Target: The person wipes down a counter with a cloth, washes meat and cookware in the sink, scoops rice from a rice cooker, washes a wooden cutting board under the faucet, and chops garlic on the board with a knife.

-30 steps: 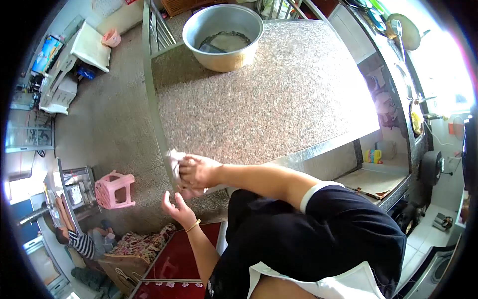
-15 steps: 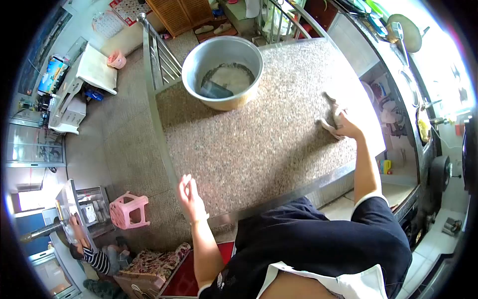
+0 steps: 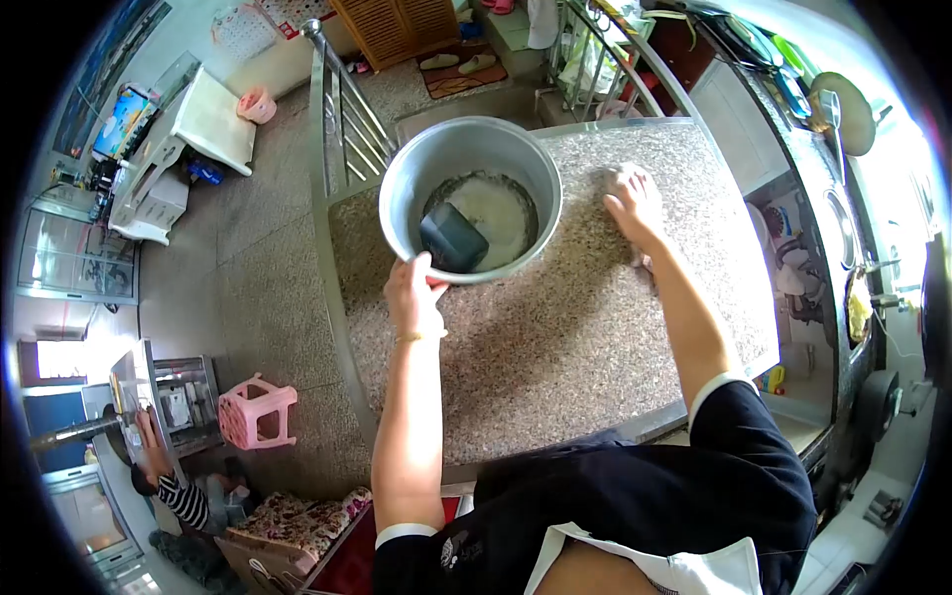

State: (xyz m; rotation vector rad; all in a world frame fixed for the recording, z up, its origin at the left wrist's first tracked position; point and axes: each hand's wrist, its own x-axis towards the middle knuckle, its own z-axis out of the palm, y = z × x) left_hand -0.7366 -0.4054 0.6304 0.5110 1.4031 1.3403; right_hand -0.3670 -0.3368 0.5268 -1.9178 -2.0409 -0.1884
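Left hand (image 3: 415,297) is gripping the near rim of the metal pot (image 3: 405,198), which is standing toward the far left of the bench (image 3: 555,367), while the right hand (image 3: 635,201) is touching the bench, its grip not showing clearly, the work is looking unfinished, and no writing is reading legibly.

Right hand (image 3: 635,203) blurred, palm hidden; left hand (image 3: 413,302) partly hidden, perhaps behind pot (image 3: 416,183)
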